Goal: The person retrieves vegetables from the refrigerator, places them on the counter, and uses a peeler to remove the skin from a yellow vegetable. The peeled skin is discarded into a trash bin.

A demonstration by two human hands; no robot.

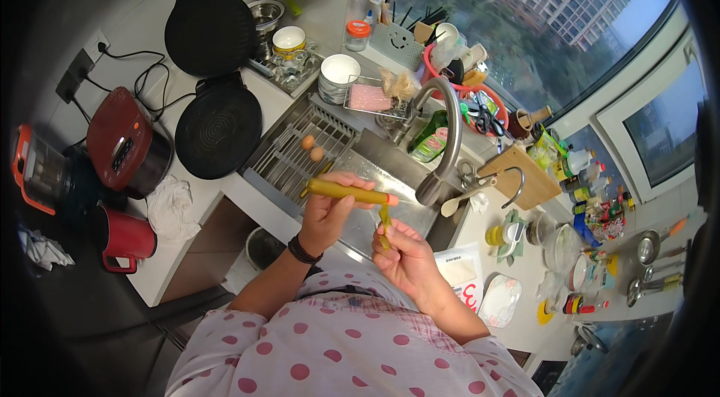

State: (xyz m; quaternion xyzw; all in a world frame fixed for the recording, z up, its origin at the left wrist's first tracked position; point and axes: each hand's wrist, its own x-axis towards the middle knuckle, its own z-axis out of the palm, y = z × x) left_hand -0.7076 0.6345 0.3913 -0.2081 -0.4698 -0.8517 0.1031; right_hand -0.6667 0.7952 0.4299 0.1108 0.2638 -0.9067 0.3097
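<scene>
A sausage in a yellow-green plastic casing (346, 192) lies across my left hand (332, 211), held between thumb and fingers above the sink. At its right end a short pink part shows past a red edge. My right hand (402, 253) pinches a strip of the yellow-green casing (385, 225) that hangs from that end. Beneath both hands is the steel sink (388, 177). Two brown eggs (312, 147) rest on the metal drying rack (281, 155) beyond my left hand.
An arched faucet (450, 132) rises just beyond the hands. An open black electric griddle (218, 127), a rice cooker (128, 141) and a red kettle (130, 240) stand left. A cutting board (520, 176), a wooden spoon (467, 197) and a patterned tray (500, 300) are at right.
</scene>
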